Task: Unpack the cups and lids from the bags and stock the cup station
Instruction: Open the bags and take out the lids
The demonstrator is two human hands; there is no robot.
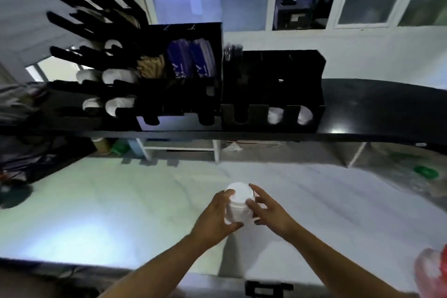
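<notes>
A stack of white lids (239,203) stands upright above the pale lower counter, held between both hands. My left hand (215,219) grips its left side, thumb curled under the base. My right hand (268,210) holds the right side with fingers spread around it. Straight ahead on the black shelf stands the black cup station (273,91); two of its front slots show white lids (275,115), and a third slot to their left shows nothing. A taller black rack (101,63) at the left holds white cups lying sideways.
The black shelf edge (242,136) runs across the view above the white counter (121,196). Blue packets (191,59) and brown sleeves (150,65) sit in the middle organizer. A red and white bag (433,271) shows at the bottom right. Green items (427,173) lie under the shelf at right.
</notes>
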